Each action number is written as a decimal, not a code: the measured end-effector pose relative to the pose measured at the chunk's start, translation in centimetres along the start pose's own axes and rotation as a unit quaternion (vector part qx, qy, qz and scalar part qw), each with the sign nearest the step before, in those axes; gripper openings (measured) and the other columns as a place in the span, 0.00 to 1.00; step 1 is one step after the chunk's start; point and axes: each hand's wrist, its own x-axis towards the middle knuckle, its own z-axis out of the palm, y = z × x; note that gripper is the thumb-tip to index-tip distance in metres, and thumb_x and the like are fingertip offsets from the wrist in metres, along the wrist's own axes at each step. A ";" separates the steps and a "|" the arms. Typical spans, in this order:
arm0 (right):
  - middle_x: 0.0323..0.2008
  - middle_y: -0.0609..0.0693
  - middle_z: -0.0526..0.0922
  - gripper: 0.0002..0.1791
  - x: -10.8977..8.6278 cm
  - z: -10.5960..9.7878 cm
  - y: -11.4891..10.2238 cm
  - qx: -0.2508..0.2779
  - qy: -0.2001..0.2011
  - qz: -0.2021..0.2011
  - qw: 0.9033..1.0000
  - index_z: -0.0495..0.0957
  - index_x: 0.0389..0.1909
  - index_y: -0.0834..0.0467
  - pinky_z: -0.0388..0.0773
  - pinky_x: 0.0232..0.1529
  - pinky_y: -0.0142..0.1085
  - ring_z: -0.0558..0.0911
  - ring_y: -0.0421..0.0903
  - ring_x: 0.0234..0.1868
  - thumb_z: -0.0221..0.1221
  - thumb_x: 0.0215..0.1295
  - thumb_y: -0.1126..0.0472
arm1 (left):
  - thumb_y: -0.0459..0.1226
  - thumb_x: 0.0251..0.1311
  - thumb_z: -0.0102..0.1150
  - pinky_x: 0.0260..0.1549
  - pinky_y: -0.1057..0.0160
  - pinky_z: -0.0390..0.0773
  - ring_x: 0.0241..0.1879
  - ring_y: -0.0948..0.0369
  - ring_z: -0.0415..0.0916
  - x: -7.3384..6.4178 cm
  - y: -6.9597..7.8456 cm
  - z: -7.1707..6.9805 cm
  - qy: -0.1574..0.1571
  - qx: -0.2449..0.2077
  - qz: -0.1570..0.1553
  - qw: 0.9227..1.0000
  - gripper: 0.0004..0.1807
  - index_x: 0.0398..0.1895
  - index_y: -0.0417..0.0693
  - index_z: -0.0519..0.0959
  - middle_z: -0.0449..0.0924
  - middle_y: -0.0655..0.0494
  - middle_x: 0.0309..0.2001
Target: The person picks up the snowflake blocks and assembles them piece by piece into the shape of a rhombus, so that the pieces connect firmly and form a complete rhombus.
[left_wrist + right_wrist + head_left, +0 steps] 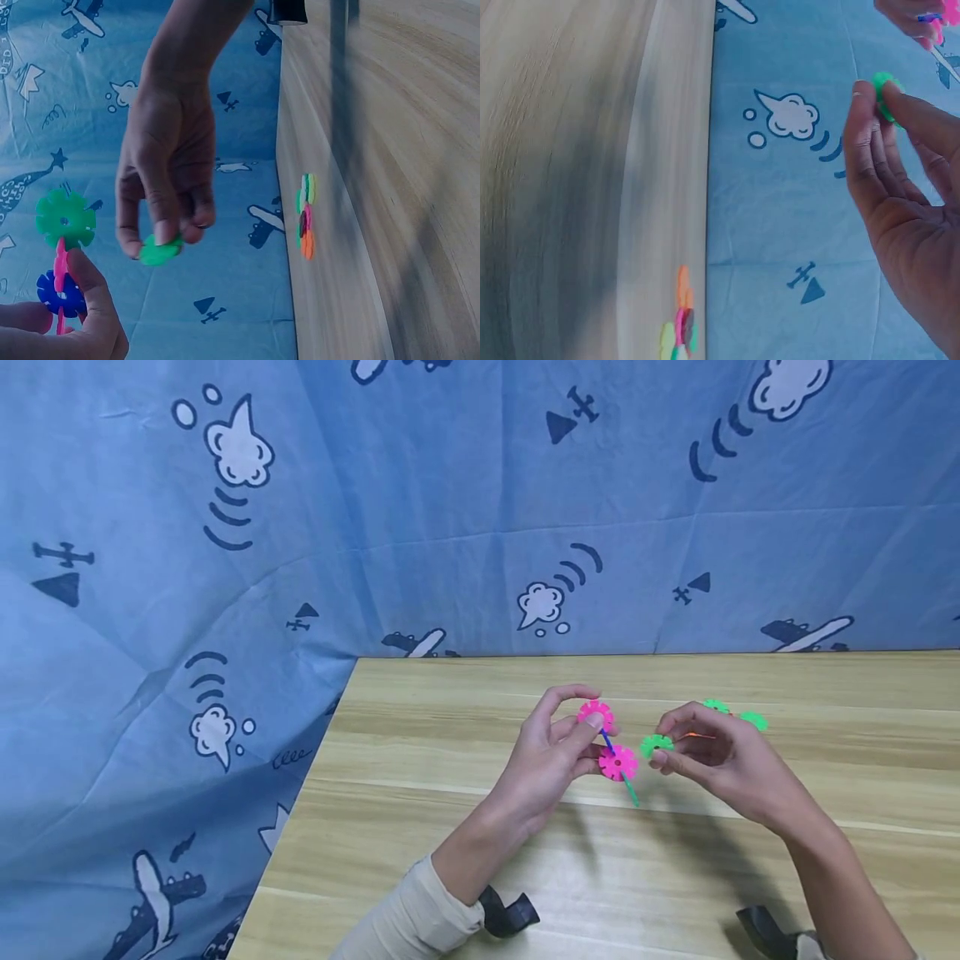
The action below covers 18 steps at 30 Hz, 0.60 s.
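Note:
My left hand (536,768) pinches a short chain of slotted plastic snowflake discs between thumb and fingers. Linked in it are an upper pink disc (589,709), a blue disc (71,300) seen edge-on from the head, a lower pink disc (609,764) and a green disc (79,221) at the end. A single loose green disc (654,744) is pinched between thumb and fingertips of my right hand (731,764). That disc hangs in the air just right of the chain, with a small gap between them. Part of the upper pink disc lies under my left thumb.
Behind my right hand, a small pile of mixed discs (307,240), orange, pink and green among them, lies on the wooden table (420,827). A blue patterned cloth (435,585) hangs along the table's back and left. Black mounts (510,917) sit at both wrists.

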 end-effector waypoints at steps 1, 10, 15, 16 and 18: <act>0.42 0.44 0.84 0.17 0.0 0.0 -0.2 0.005 0.000 -0.004 1.000 0.80 0.50 0.63 0.89 0.45 0.29 0.92 0.42 0.37 0.71 0.63 0.77 | 0.32 0.79 0.57 0.41 0.68 0.85 0.36 0.60 0.81 0.0 0.0 0.0 -0.001 0.004 0.000 1.000 0.16 0.66 0.48 0.75 0.85 0.43 0.47; 0.46 0.42 0.88 0.23 -0.3 0.0 -1.6 0.045 0.013 -0.031 0.998 0.81 0.54 0.66 0.87 0.43 0.27 0.92 0.39 0.40 0.69 0.59 0.83 | 0.31 0.79 0.58 0.43 0.67 0.87 0.36 0.61 0.81 0.2 -0.1 0.0 0.001 0.014 0.004 1.000 0.15 0.64 0.43 0.78 0.83 0.46 0.45; 0.46 0.41 0.91 0.24 -0.4 0.2 -2.2 0.031 0.038 -0.062 0.997 0.83 0.53 0.66 0.84 0.39 0.24 0.92 0.35 0.39 0.71 0.56 0.84 | 0.31 0.78 0.58 0.40 0.69 0.86 0.36 0.62 0.80 0.2 -0.2 0.1 0.003 0.023 0.008 1.000 0.15 0.64 0.40 0.79 0.85 0.45 0.46; 0.46 0.40 0.91 0.24 -0.4 0.2 -2.3 0.022 0.045 -0.067 0.996 0.84 0.53 0.66 0.84 0.38 0.24 0.92 0.35 0.39 0.71 0.55 0.84 | 0.32 0.79 0.58 0.40 0.69 0.86 0.35 0.62 0.80 0.2 -0.2 0.1 0.002 0.026 0.007 1.000 0.15 0.64 0.40 0.79 0.85 0.46 0.46; 0.47 0.39 0.91 0.25 -0.4 0.4 -2.6 0.005 0.057 -0.078 0.995 0.85 0.52 0.65 0.83 0.36 0.23 0.92 0.34 0.39 0.72 0.54 0.84 | 0.32 0.79 0.57 0.42 0.69 0.87 0.36 0.63 0.81 0.2 -0.2 0.0 0.000 0.031 0.005 0.999 0.16 0.65 0.40 0.79 0.85 0.45 0.47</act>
